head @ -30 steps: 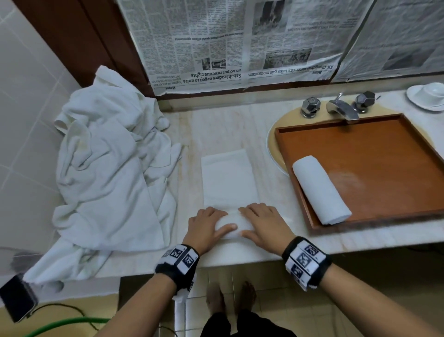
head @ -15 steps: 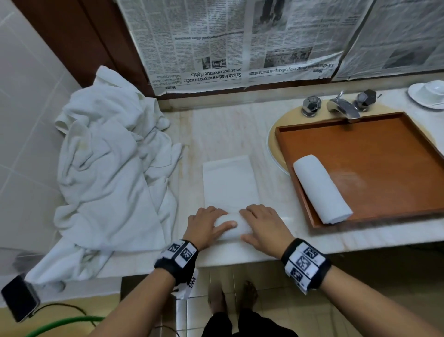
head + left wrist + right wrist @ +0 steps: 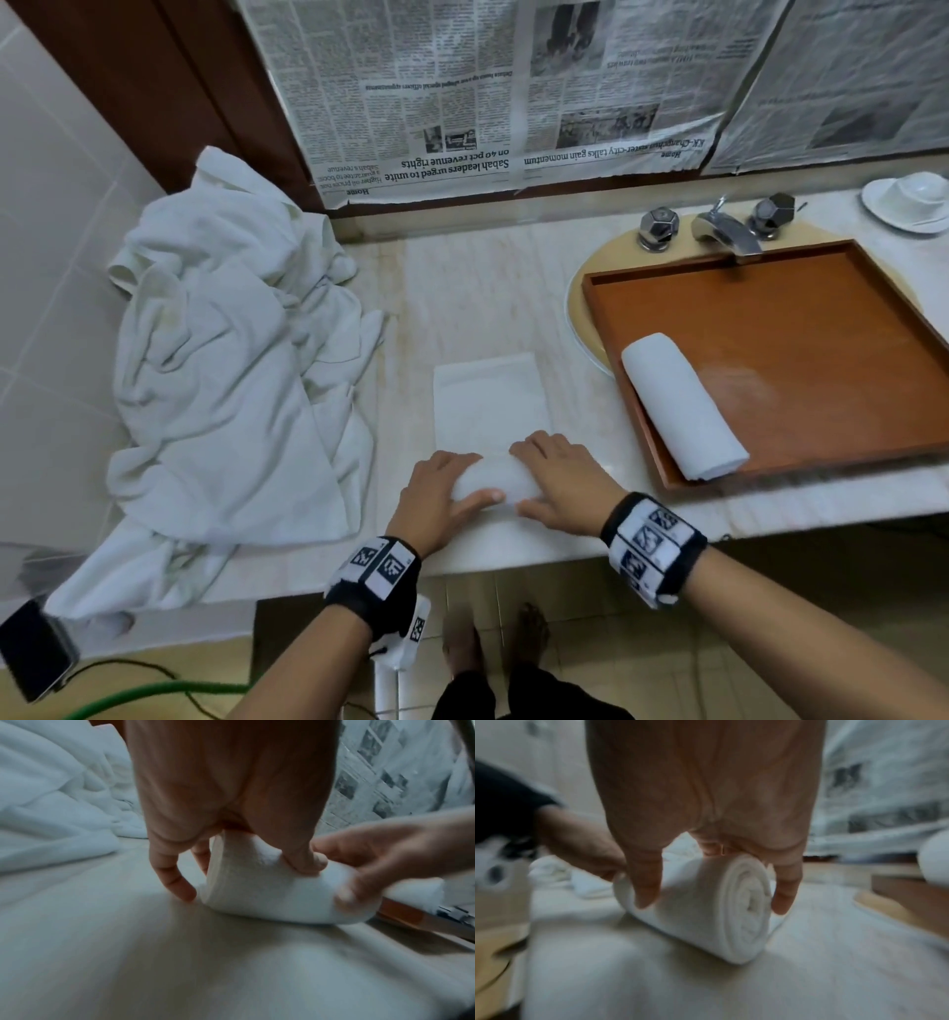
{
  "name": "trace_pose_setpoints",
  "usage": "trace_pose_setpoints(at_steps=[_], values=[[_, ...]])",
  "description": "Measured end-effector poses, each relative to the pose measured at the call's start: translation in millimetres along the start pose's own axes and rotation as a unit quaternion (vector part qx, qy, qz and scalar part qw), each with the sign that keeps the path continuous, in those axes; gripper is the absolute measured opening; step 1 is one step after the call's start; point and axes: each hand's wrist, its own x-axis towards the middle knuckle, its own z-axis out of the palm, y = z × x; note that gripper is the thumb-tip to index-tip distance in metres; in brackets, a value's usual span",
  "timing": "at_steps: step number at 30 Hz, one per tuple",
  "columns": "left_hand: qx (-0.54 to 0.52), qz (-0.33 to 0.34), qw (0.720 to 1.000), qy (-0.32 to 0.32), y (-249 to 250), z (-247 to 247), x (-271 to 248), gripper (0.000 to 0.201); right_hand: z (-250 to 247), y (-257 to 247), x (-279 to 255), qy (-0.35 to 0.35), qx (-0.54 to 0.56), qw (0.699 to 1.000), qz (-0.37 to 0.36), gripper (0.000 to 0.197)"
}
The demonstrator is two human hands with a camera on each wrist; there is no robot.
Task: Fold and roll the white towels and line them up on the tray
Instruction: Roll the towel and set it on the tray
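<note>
A: Why both hands on one towel (image 3: pixel 490 411)?
B: The left hand (image 3: pixel 441 493) and right hand (image 3: pixel 560 485) curl over the rolled end on the tabletop (image 3: pixel 477 303), probably keeping it tight and even.
A: And the tray (image 3: pixel 821 329)?
B: One finished roll (image 3: pixel 683 406) lies along its left side. Its far corner is cut off.

White towel (image 3: pixel 490 406), half rolled, near counter edge. White rolled towel (image 3: pixel 683 406) on reddish-brown wooden tray (image 3: pixel 821 329). White crumpled towel heap (image 3: pixel 221 370) at left. Counter (image 3: pixel 462 288) pale cream marble, faint beige streaks. Wristbands (image 3: pixel 652 547) black, white panels with black square-code markings. Newspaper (image 3: pixel 488 87) on far wall grey-white, black print. Taps (image 3: pixel 719 226) shiny silver. White cup and saucer (image 3: pixel 909 203) far right. Green hose (image 3: pixel 154 694) on floor, lower left.
</note>
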Motion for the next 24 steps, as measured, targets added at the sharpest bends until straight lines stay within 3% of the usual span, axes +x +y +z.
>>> trace_pose_setpoints(at_steps=[2, 4, 7, 9, 11, 13, 16, 18, 21, 24], values=[[-0.003, 0.007, 1.000, -0.024, -0.1, -5.7, 10.4, 0.083, 15.1, -1.4, -5.0, 0.055, -0.092, 0.994, -0.013, 0.074], [0.031, 0.004, 0.999, -0.032, 6.9, -9.7, 11.6, 0.082, 18.1, -2.3, -1.2, 0.056, -0.091, 0.994, -0.004, 0.070], [0.114, 0.017, 0.993, 0.015, 16.1, -9.0, 0.0, 0.090, 2.4, 3.1, 16.6, -0.011, -0.043, 0.999, 0.006, 0.057], [0.096, 0.025, 0.994, 0.037, 13.9, -4.7, -5.9, 0.088, -12.9, 6.7, 27.3, -0.083, 0.012, 0.996, 0.025, 0.055], [0.050, 0.003, 0.999, 0.019, 8.1, -3.0, -5.5, 0.084, -19.1, 7.3, 30.4, -0.121, 0.035, 0.992, 0.030, 0.056], [0.054, -0.021, 0.998, -0.016, 4.4, -6.0, 0.5, 0.085, -13.4, 4.2, 21.7, -0.079, 0.023, 0.996, 0.019, 0.061], [0.073, -0.046, 0.994, -0.062, 5.0, -16.9, 11.0, 0.089, 11.1, -1.5, -2.3, 0.050, -0.028, 0.998, -0.018, 0.074], [0.070, -0.059, 0.992, -0.085, 8.9, -21.2, 12.1, 0.087, 25.6, 0.1, -4.3, 0.085, -0.062, 0.994, -0.033, 0.074], [0.117, -0.041, 0.991, -0.042, 16.7, -16.3, -1.1, 0.085, 14.6, -3.7, 10.7, 0.041, -0.077, 0.996, -0.015, 0.056], [0.138, -0.011, 0.990, 0.015, 19.2, -7.3, -14.2, 0.075, -1.3, -6.3, 25.3, -0.027, -0.062, 0.998, 0.012, 0.054]])
